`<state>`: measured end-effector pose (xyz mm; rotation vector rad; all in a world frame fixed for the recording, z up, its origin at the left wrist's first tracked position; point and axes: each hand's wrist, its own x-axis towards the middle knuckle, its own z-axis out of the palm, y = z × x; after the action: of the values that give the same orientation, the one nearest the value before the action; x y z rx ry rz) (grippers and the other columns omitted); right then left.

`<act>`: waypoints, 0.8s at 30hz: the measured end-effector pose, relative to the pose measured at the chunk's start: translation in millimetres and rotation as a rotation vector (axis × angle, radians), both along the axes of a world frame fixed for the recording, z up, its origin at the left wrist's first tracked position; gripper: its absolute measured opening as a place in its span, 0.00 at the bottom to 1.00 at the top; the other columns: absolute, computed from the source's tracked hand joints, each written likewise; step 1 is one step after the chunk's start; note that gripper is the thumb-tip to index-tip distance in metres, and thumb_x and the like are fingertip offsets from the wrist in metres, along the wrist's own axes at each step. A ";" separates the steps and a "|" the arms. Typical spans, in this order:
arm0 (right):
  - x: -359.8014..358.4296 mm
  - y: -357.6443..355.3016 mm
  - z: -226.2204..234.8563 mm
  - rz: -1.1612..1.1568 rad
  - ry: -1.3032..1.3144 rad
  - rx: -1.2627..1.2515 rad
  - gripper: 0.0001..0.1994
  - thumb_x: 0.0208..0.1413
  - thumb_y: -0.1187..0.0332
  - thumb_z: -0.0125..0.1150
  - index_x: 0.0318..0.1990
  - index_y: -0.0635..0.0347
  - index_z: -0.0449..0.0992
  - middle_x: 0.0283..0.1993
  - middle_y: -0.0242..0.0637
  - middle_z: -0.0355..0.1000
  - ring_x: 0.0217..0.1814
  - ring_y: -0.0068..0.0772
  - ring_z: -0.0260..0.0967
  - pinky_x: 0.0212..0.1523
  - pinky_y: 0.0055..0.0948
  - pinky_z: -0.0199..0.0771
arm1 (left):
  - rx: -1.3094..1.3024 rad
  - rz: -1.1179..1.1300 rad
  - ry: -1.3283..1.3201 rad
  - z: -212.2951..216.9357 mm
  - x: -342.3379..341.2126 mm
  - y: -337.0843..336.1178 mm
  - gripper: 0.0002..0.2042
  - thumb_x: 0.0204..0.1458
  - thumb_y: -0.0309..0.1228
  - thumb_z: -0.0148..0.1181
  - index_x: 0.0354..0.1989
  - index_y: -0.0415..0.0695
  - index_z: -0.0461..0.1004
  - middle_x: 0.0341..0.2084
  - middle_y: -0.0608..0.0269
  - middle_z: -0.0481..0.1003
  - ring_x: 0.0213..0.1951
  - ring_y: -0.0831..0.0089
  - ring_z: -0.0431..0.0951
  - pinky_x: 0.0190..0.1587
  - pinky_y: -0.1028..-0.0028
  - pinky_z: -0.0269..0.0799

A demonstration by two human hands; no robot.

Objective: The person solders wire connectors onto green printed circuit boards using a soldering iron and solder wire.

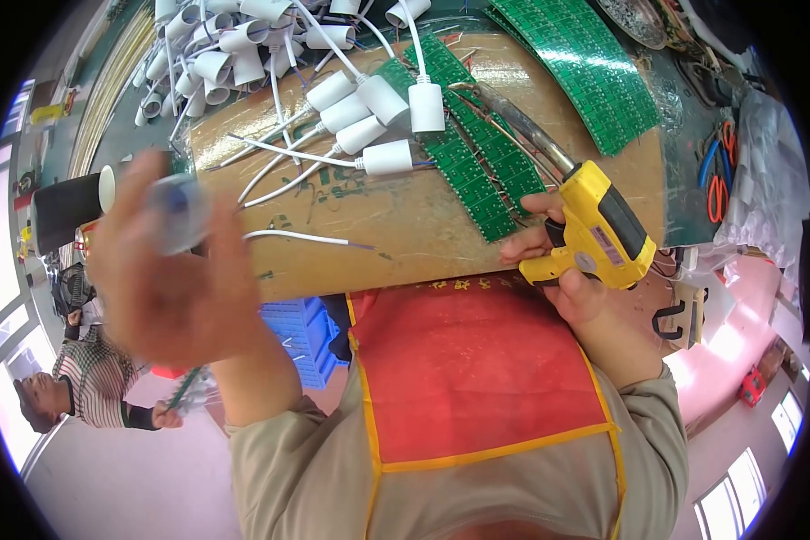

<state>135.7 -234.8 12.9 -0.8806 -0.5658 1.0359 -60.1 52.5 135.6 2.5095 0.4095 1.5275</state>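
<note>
My right hand (578, 295) is wrapped around a yellow and black soldering gun (600, 236); its long metal barrel slants up and left over narrow green circuit board strips (477, 184). My left hand (166, 297) is raised at the left, smeared by motion. A pale, round, cup-like piece (179, 214) shows between its fingers, too blurred to name surely. On the brown board (423, 238) lie several white cylindrical caps (387, 158) with white cables, beside the circuit strips. A loose white cable (306, 237) with a dark end lies near the board's front edge.
A heap of white caps (243, 40) fills the back left. Large green circuit panels (585, 67) lie at the back right. Scissors with orange handles (717, 198) and a blue-handled tool (709, 162) lie right. A blue crate (301, 342) is below the table; another person (94, 378) is at left.
</note>
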 end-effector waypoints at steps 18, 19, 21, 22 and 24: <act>0.9 -4.2 -3.6 0.040 0.003 0.043 0.37 0.65 0.59 0.68 0.77 0.59 0.57 0.77 0.52 0.58 0.61 0.44 0.77 0.58 0.42 0.81 | -0.146 -0.061 0.523 -95.7 34.1 -67.9 0.12 0.45 0.22 0.72 0.40 0.43 0.81 0.42 0.56 0.77 0.40 0.55 0.78 0.43 0.59 0.74; 0.3 -5.2 -3.7 0.039 0.012 0.040 0.38 0.65 0.60 0.68 0.77 0.58 0.57 0.77 0.52 0.58 0.60 0.43 0.77 0.57 0.41 0.81 | -0.135 -0.060 0.528 -96.5 34.0 -68.1 0.12 0.45 0.22 0.72 0.40 0.44 0.81 0.42 0.56 0.77 0.40 0.54 0.78 0.42 0.59 0.74; -0.6 -6.0 -3.8 0.038 0.032 0.043 0.38 0.65 0.60 0.68 0.78 0.58 0.56 0.77 0.52 0.59 0.58 0.42 0.77 0.56 0.39 0.80 | -0.076 -0.038 0.513 -100.2 36.0 -67.0 0.12 0.44 0.24 0.69 0.38 0.46 0.80 0.42 0.58 0.77 0.40 0.57 0.78 0.40 0.60 0.70; -0.5 -6.5 -3.3 0.038 0.014 0.041 0.38 0.65 0.61 0.67 0.78 0.57 0.56 0.76 0.52 0.59 0.57 0.42 0.78 0.55 0.39 0.80 | -0.050 -0.024 0.514 -101.9 36.5 -66.6 0.11 0.43 0.25 0.68 0.37 0.47 0.80 0.42 0.60 0.76 0.40 0.58 0.78 0.39 0.61 0.69; -0.3 -7.3 -1.5 0.041 -0.017 0.039 0.38 0.65 0.61 0.67 0.78 0.56 0.55 0.76 0.53 0.60 0.54 0.41 0.78 0.53 0.38 0.80 | -0.045 -0.018 0.495 -104.4 36.3 -66.3 0.11 0.43 0.25 0.68 0.37 0.48 0.80 0.42 0.61 0.76 0.41 0.59 0.78 0.40 0.61 0.67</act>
<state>135.5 -242.1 11.4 -0.8473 -0.6186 1.0518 -23.8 -13.8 31.2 2.8265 0.4765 0.8614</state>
